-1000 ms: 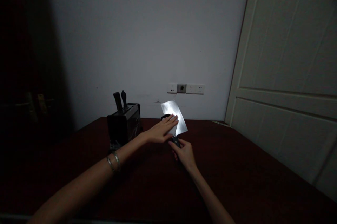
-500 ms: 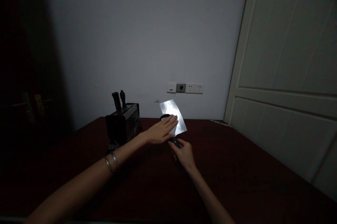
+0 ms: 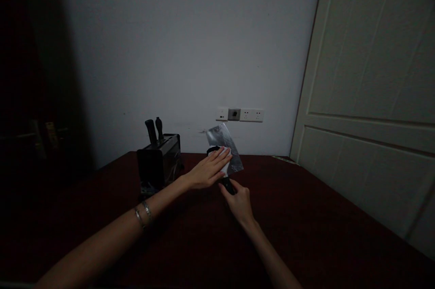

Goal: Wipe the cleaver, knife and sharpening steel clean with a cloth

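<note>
My right hand (image 3: pixel 241 203) is closed round the black handle (image 3: pixel 227 185) of a cleaver. The broad metal blade (image 3: pixel 234 151) points up and away, tilted to the left. My left hand (image 3: pixel 210 169) lies flat with stretched fingers over a white cloth or paper (image 3: pixel 226 169), pressing it against the lower left part of the blade. A small black thing (image 3: pixel 213 149) shows just behind my left fingers; its kind is unclear. What lies under my left palm is hidden.
A dark knife block (image 3: pixel 158 162) with two black-handled tools (image 3: pixel 151 131) in its top stands left on the dark red table (image 3: pixel 204 243). Wall sockets (image 3: pixel 251 115) sit on the pale wall behind. A panelled door (image 3: pixel 367 153) borders the right side.
The blade has tilted slightly, and its bright glare has turned to dull grey. Both hands keep nearly the same place on the cleaver, with the left fingers a little farther right.
</note>
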A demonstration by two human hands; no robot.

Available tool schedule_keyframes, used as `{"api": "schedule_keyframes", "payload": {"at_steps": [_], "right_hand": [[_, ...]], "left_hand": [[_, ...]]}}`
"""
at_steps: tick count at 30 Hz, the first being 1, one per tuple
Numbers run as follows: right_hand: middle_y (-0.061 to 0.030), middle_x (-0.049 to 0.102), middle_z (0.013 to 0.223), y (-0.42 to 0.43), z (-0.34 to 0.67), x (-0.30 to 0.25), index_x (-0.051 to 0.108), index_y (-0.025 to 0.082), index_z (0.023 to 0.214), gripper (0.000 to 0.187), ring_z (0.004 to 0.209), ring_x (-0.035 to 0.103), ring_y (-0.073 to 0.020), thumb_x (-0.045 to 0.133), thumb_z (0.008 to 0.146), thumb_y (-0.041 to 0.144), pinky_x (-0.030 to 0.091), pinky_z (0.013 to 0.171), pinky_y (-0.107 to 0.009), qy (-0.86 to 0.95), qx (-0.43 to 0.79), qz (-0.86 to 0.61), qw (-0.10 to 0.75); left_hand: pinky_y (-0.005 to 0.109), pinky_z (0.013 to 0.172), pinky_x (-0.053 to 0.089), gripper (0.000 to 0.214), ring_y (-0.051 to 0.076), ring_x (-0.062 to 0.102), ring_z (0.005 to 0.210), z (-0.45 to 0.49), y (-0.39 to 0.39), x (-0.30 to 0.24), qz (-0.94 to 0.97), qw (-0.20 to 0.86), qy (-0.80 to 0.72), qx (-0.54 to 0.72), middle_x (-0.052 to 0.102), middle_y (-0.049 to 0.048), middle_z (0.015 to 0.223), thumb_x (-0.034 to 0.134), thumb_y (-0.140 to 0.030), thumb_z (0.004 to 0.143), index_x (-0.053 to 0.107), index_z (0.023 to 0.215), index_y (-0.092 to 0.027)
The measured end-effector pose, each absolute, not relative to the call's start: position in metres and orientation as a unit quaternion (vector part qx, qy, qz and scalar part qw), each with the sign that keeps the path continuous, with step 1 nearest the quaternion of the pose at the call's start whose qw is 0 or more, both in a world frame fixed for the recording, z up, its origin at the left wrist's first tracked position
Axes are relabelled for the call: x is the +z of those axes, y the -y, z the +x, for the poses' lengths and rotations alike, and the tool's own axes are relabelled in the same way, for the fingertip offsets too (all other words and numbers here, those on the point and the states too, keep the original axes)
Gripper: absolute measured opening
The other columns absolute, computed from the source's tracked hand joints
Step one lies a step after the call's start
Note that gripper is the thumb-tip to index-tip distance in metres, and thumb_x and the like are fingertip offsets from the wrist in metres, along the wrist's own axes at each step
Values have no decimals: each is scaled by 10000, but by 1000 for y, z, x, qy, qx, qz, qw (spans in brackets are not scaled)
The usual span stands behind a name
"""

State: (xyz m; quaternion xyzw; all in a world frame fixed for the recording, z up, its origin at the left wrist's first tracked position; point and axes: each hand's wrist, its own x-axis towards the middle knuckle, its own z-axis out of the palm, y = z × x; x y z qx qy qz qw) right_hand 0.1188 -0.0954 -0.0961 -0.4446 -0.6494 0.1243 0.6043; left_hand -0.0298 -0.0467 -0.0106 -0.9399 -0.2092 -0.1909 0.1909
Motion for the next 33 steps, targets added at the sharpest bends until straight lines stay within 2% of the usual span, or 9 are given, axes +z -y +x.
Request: {"api": "schedule_keyframes", "payload": {"at_steps": [9,22,33], "right_hand": [[-50,657,615,94,122,-99,667,116,887,295,504,590,-154,531,781,356,448,499,-210,666,73,-436,601],[-48,665,644,90,126,-98,686,102,846,321,552,577,-153,582,738,387,467,546,-220,643,104,-420,631],[-24,619,585,93,125,-97,682,106,808,300,497,523,-122,589,730,380,427,496,-199,654,105,-423,618]], "left_hand": [[386,1099,134,612,210,-31,1354,-25,51,-10,-931,218,204,-211,87,114,1477,389,-365,894,153,1398,-108],[384,1089,174,584,192,-28,1356,-23,65,7,-946,232,163,-158,123,92,1476,448,-185,845,210,1374,-118],[348,1092,160,513,185,26,1358,-26,62,-3,-923,294,186,-166,175,69,1468,422,-256,881,272,1351,-118]]}}
